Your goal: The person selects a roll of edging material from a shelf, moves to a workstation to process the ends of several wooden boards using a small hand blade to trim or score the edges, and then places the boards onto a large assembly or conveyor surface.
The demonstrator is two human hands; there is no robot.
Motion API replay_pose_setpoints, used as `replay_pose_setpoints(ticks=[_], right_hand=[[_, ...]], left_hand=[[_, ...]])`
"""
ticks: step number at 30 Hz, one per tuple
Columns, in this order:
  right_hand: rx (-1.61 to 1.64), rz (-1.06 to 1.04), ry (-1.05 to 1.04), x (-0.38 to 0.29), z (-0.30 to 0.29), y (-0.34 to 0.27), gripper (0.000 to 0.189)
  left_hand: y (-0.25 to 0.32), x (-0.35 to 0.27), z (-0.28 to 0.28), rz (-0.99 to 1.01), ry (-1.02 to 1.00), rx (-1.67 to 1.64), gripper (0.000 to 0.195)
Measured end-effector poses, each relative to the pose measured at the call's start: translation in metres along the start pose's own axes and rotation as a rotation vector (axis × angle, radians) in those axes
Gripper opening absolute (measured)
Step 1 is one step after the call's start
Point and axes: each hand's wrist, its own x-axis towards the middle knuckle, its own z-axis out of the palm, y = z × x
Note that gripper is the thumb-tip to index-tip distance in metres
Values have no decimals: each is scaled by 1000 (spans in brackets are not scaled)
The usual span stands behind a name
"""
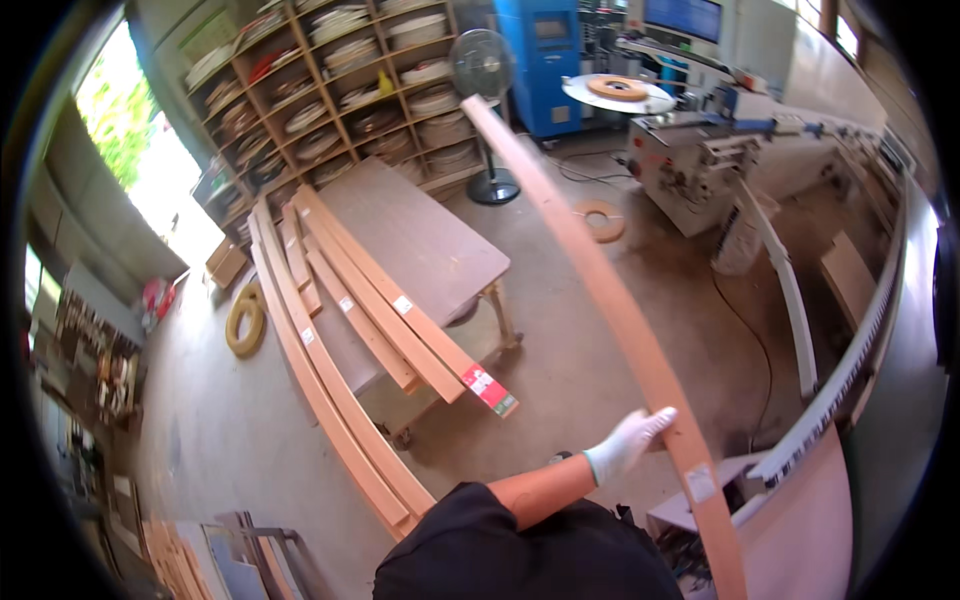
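Note:
My left hand (632, 444), in a white work glove, grips the edge of a long wood-coloured board (611, 277) to my right. The board slants from the bottom edge of the view up towards the floor fan and seems to curve in the fisheye view. A white label (700, 484) is stuck on its near part, just below my glove. My right hand is out of view.
Several similar boards (382, 300) lie on a wheeled table (420, 232), their ends overhanging it. A floor fan (493, 185), an edge-banding machine (675, 172) and a long metal rail (847, 405) stand around. Coils of edging (245, 322) lie on the floor.

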Motion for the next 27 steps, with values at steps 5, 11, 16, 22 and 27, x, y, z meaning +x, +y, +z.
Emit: replay_pose_setpoints(ticks=[5, 11, 16, 22, 27], right_hand=[[-149, -175, -146, 20, 116, -115, 41], [-578, -1043, -265, 29, 219, -136, 36], [-201, -515, -521, -6, 315, -194, 26], [-371, -459, -726, -71, 403, -266, 17], [-59, -680, -1011, -90, 484, -277, 42]], left_hand=[[53, -14, -114, 273, 388, -152, 38], [72, -16, -218, 532, 636, -352, 26], [95, -6, -276, 708, 760, -496, 19], [133, -14, -321, 818, 785, -496, 16], [168, -28, -380, 887, 1018, -318, 36]])
